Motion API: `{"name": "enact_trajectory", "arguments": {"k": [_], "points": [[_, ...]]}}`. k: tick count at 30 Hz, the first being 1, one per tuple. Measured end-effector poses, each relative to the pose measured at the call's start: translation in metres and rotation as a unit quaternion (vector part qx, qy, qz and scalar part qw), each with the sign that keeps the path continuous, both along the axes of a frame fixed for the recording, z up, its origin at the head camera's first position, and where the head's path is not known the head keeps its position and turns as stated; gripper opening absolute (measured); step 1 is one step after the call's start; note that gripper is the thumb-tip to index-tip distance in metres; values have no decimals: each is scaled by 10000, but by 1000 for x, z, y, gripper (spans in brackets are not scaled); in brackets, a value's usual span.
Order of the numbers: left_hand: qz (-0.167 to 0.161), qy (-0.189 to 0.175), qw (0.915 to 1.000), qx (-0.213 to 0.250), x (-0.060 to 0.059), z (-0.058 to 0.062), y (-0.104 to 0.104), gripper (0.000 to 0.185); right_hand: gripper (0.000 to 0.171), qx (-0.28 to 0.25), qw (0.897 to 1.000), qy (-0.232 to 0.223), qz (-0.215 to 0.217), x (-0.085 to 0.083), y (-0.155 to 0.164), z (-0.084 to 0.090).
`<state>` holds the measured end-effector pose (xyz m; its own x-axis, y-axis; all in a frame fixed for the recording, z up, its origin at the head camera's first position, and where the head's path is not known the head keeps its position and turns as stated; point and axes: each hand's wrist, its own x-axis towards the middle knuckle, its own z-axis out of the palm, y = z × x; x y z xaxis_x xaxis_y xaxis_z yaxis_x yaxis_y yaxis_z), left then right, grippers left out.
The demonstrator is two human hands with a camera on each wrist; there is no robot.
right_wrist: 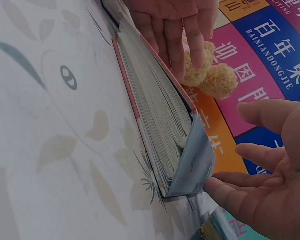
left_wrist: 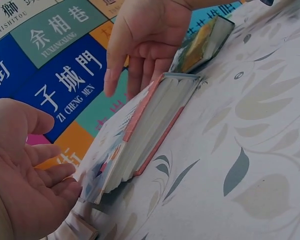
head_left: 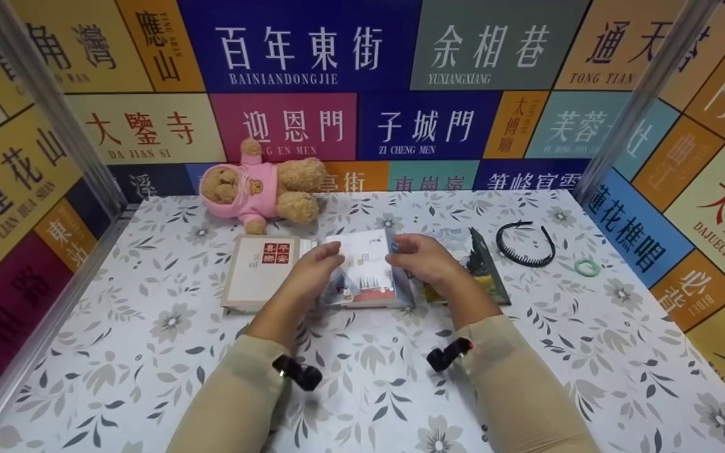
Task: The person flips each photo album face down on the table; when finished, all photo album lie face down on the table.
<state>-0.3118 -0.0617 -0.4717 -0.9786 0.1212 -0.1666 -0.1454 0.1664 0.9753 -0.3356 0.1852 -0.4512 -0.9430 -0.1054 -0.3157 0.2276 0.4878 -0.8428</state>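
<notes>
Left hand [head_left: 312,267], fingers loose and spread, touches the left edge of the book [head_left: 369,270], which lies flat between both sets of fingertips. Right hand [head_left: 422,258], also relaxed and wide, touches the opposite edge. Best to press both edges evenly so the cover stays square.

The pale illustrated paperback book [head_left: 367,270] has a smooth, slightly glossy paper cover and matt page edges. Under it, the floral-printed cloth on the table [head_left: 148,352] looks smooth and matt. The tan teddy bear in a pink top [head_left: 262,185] is fuzzy plush.
</notes>
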Motion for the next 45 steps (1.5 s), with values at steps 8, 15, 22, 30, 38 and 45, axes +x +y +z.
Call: {"name": "enact_trajectory", "arguments": {"k": [8,15,22,30,38,45], "points": [[289,158,9981,521,0,7,-1,55,58,-499,9937,956,319,6,-19,-4],[618,556,9942,687,-4,13,-17,52,53,-958,9848,1336,564,11,-54,-6],[817,479,9914,905,-5,14,-55,53,54,-1391,9766,1335,950,12,-94,-8],[1247,513,9897,471,2,20,-107,55,54,-1321,9740,1458,1121,12,-134,-11],[1660,549,9846,-58,8,18,-148,55,57,-1543,9676,1526,1293,9,-163,-18],[1871,-337,9816,-173,6,12,-154,56,60,-1129,9705,1550,1460,11,-167,-25]]}}
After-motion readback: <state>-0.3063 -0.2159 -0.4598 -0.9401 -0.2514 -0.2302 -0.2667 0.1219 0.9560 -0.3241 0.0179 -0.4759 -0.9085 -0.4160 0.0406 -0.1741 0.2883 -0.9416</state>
